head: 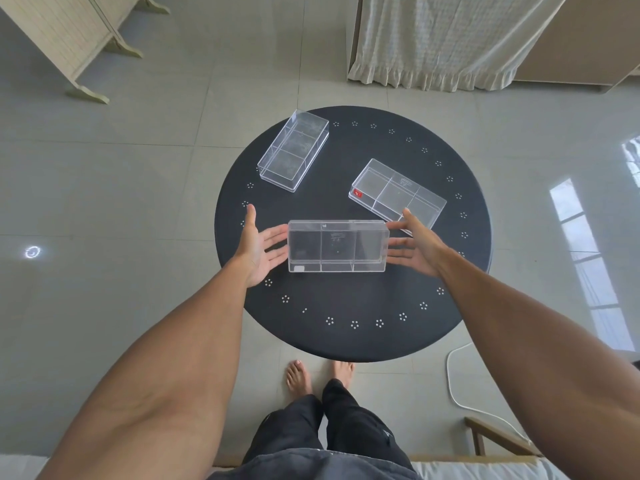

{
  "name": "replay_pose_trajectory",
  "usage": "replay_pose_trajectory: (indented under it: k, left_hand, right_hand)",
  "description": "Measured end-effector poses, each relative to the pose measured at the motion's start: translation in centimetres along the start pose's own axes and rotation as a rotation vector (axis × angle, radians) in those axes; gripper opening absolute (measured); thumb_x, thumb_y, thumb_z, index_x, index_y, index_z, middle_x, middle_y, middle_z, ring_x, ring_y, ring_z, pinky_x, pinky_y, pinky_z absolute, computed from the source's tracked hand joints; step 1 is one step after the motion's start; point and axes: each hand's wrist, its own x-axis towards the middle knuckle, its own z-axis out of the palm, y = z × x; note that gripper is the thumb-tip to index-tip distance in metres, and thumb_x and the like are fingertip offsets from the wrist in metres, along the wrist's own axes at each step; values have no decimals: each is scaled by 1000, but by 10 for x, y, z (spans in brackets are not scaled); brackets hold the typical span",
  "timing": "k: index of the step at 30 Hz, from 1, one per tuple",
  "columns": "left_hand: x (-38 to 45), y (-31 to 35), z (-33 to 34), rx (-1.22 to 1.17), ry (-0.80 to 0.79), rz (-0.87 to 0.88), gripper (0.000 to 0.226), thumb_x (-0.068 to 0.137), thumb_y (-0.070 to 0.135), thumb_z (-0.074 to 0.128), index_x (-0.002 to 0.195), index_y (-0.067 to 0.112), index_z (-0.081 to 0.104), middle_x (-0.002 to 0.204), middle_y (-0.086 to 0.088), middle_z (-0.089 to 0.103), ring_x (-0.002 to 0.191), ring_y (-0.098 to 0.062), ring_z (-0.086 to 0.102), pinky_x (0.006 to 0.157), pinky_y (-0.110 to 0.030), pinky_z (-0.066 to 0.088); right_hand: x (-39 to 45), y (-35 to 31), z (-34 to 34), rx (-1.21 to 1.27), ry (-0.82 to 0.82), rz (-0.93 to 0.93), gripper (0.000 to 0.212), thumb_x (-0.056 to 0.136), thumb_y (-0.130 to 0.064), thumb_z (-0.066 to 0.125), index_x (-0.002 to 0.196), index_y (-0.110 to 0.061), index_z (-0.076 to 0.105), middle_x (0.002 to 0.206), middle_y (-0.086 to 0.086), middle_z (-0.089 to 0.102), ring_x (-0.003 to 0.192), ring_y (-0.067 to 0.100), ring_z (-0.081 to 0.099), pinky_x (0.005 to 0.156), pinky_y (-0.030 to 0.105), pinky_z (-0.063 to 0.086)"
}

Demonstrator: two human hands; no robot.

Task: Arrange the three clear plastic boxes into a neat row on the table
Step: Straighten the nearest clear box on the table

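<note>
Three clear plastic boxes with inner dividers lie on a round black table [353, 299]. The near box [337, 246] lies straight across the table's middle. My left hand [258, 249] is open at its left end, fingertips at the wall. My right hand [414, 244] is open at its right end, fingers spread and touching or nearly touching it. A second box [293, 150] sits at the back left, turned diagonally. The third box [397, 195], with a small red sticker, lies slanted at the right, just behind my right hand.
The table has a ring of white dot patterns near its rim. Grey tiled floor surrounds it. A folding screen [69, 39] stands back left, a curtain [443, 43] back right. A white cable [460, 386] runs on the floor at the right. My bare feet [318, 375] stand by the near edge.
</note>
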Motion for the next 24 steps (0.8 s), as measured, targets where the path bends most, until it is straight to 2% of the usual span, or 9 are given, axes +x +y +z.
replay_pose_trajectory:
  k: [5, 8, 11, 14, 16, 17, 21, 24]
  left_hand:
    - [0, 0, -7, -72, -26, 42, 92, 84, 87, 39, 127, 12, 70, 131, -5, 69, 124, -31, 62, 114, -44, 43]
    - [0, -1, -9, -73, -25, 35, 87, 83, 85, 44, 123, 12, 71, 127, -5, 71, 119, -32, 65, 111, -44, 46]
    - [0, -2, -8, 18, 4, 35, 68, 89, 68, 59, 123, 10, 68, 126, -6, 70, 115, -30, 67, 107, -42, 50]
    - [3, -3, -4, 100, 54, 63, 48, 90, 47, 72, 119, 9, 68, 124, -7, 69, 114, -29, 68, 103, -40, 53]
    - [4, -4, -3, 116, 84, 74, 42, 89, 42, 75, 116, 10, 70, 122, -6, 70, 114, -29, 68, 102, -40, 54]
    - [5, -5, -3, 120, 99, 76, 40, 89, 40, 76, 116, 10, 70, 121, -6, 71, 113, -29, 68, 102, -40, 54]
    - [5, -8, -3, 161, 126, 66, 37, 88, 29, 80, 118, 10, 70, 118, -8, 74, 105, -25, 73, 93, -35, 59]
    - [3, -4, -2, 198, 129, 45, 33, 88, 27, 79, 115, 11, 70, 115, -8, 74, 102, -21, 72, 83, -33, 61]
  right_hand:
    - [0, -1, 1, 14, -26, -12, 38, 96, -55, 65, 96, -17, 65, 102, 18, 73, 98, 36, 74, 93, 47, 61]
    - [0, 0, 0, -8, -65, -27, 28, 96, -41, 71, 101, -14, 67, 101, 16, 73, 94, 33, 76, 88, 42, 61]
    - [1, 3, 2, -8, -79, -45, 32, 96, -32, 73, 119, -10, 70, 108, 17, 72, 92, 29, 77, 79, 37, 62]
    - [0, 6, 3, 10, -77, -27, 26, 96, -32, 73, 109, -10, 70, 99, 14, 73, 86, 27, 77, 75, 37, 62]
    - [0, 7, 3, 18, -64, 11, 28, 96, -36, 73, 98, -9, 67, 87, 12, 72, 82, 28, 75, 75, 39, 62]
    - [1, 8, 3, 12, -59, 23, 28, 96, -36, 74, 99, -8, 67, 86, 12, 71, 82, 28, 75, 76, 40, 63]
    - [5, 11, 2, 11, -35, 28, 44, 92, -26, 80, 124, 1, 67, 106, 17, 71, 95, 29, 75, 87, 43, 63]
    - [7, 10, 3, -41, -25, 86, 48, 94, -39, 76, 122, -1, 68, 111, 16, 74, 100, 30, 74, 86, 44, 63]
